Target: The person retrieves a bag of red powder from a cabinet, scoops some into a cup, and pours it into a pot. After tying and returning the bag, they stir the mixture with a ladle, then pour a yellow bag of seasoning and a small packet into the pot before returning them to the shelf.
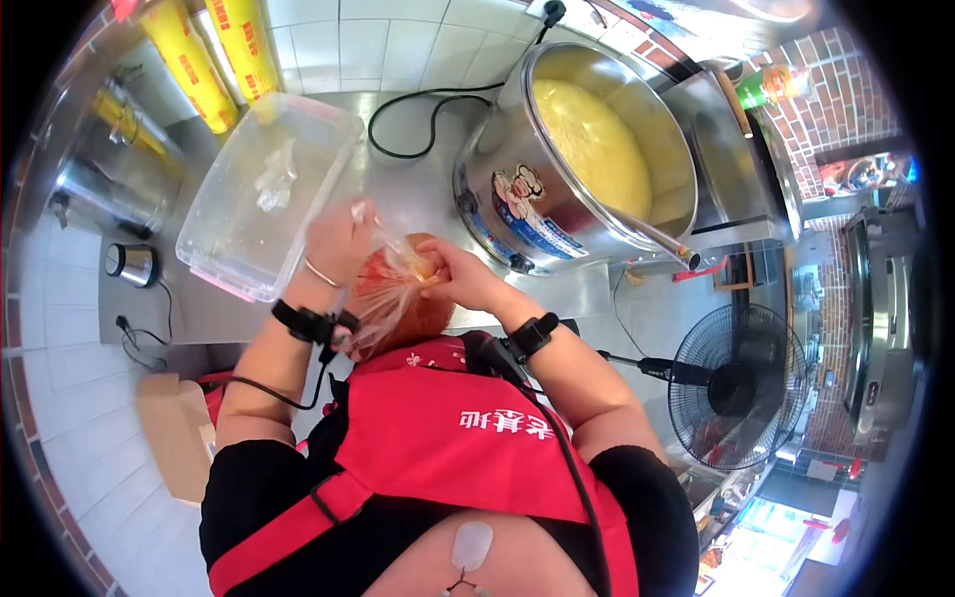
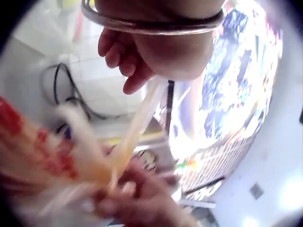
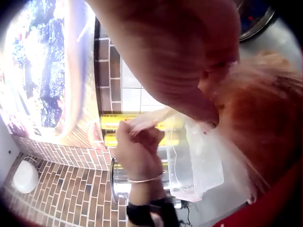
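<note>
By the right hand [image 1: 463, 279], with fingers drawn into a pinch, the gathered neck of a clear plastic bag [image 1: 373, 298] is gripped, while the bag's stretched, twisted end is held in the curled fingers of the left hand [image 1: 338, 239]. Red and orange contents are seen through the film, and the bag is held just in front of a red apron [image 1: 448, 408], at the near edge of a metal desk [image 1: 542, 303]; whether its underside is supported by the desk cannot be told. Beside the left hand, a translucent plastic tub [image 1: 221, 274] is set on the desk, with crumpled white plastic [image 1: 277, 177] inside. Farther to the right, a large stainless-steel pot [image 1: 502, 149] is filled partway with yellow liquid [image 1: 592, 139], and a chef cartoon is printed on its side. Behind, a black cord [image 1: 396, 155] is looped, two yellow rolls [image 1: 189, 65] are stood near the tub, and the wall [image 1: 363, 50] is covered in white tiles.
</note>
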### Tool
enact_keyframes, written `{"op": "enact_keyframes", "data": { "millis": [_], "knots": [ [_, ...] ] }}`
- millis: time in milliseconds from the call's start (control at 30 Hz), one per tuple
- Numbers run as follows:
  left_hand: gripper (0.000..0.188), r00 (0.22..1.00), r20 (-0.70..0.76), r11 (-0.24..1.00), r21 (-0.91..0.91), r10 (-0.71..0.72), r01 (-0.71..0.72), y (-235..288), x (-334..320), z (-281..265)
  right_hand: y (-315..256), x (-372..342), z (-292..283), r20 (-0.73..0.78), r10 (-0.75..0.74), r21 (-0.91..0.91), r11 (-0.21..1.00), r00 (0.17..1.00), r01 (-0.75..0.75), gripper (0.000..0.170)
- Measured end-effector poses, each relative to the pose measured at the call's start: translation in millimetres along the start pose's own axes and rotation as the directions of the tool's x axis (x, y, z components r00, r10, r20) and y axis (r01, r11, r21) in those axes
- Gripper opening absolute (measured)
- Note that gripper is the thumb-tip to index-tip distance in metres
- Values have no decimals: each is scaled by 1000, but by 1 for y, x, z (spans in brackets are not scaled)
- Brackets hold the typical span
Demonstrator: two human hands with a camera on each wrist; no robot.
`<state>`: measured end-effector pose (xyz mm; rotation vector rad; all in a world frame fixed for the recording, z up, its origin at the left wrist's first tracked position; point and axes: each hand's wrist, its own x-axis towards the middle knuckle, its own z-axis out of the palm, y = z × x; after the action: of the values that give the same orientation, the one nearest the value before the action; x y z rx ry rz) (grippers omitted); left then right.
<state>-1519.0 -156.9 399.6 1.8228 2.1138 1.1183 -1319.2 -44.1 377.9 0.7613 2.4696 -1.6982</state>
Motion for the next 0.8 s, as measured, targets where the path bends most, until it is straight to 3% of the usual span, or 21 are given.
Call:
{"op": "enact_keyframes", "data": {
  "millis": [100, 167, 233, 267, 300, 333, 367, 433, 467, 500, 533, 567, 600, 667, 700, 733, 767, 800],
  "knots": [
    [36, 987, -148, 998, -3, -67, 67, 25, 8, -21, 12, 17, 5, 93, -6, 101, 995, 996, -4, 51],
    [38, 976, -205, 998, -28, -69, 65, 34, 11, -22, 2, 24, 7, 82, -146, 98, 986, 986, 138, 54],
    [43, 978, -78, 977, -104, -193, 185, 34, 15, -23, -10, 28, 6, 107, -149, 183, 975, 983, 128, 51],
    [43, 973, -91, 974, -103, -210, 201, 35, 18, -26, -13, 29, 6, 120, -140, 268, 958, 983, 104, 49],
    [36, 961, 33, 924, -267, -273, 272, 37, 21, -32, -12, 31, 7, 141, -141, 264, 959, 980, 100, 49],
    [32, 936, 164, 839, -416, -310, 351, 38, 21, -35, -10, 34, 8, 60, -128, 367, 925, 990, 97, 47],
    [32, 930, 159, 831, -418, -331, 367, 39, 16, -34, -8, 36, 9, -19, -101, 466, 879, 995, 98, 46],
    [23, 964, -174, 766, -642, -203, 45, 40, 6, -29, -3, 38, 4, -33, -9, 542, 840, 999, 26, 45],
    [23, 960, -171, 763, -643, -222, 62, 38, -4, -25, 0, 37, 2, -66, 88, 619, 785, 994, -28, 45],
    [29, 909, -213, 738, -661, -359, 137, 32, -20, -18, -4, 35, -1, -75, 122, 714, 700, 990, -32, 43],
    [39, 839, -249, 705, -679, -483, 205, 21, -36, -11, -3, 36, -2, -64, 128, 717, 696, 990, -44, 43],
    [33, 765, -175, 674, -617, -620, 405, 0, -57, 5, -1, 37, -3, -69, 119, 711, 702, 991, -34, 42],
    [33, 763, -168, 671, -616, -624, 413, 0, -65, 17, 0, 37, -3, -77, 107, 704, 710, 991, -22, 42],
    [36, 767, 129, 690, -364, -628, 626, 10, -81, 36, -2, 38, -3, -61, 104, 701, 712, 993, -31, 42],
    [36, 762, 130, 684, -366, -634, 631, 17, -81, 43, -3, 39, -4, -50, 80, 675, 738, 996, -26, 42],
    [35, 879, -33, 852, -270, -475, 450, 27, -76, 52, -3, 39, -4, -39, 58, 648, 762, 998, -19, 41],
    [34, 947, -171, 959, -135, -271, 250, 35, -74, 59, -6, 38, -6, -32, 62, 645, 764, 998, -27, 41],
    [34, 945, -175, 957, -138, -278, 256, 37, -73, 64, -11, 37, -9, 29, 39, 608, 792, 999, -49, 42]
  ]
}}
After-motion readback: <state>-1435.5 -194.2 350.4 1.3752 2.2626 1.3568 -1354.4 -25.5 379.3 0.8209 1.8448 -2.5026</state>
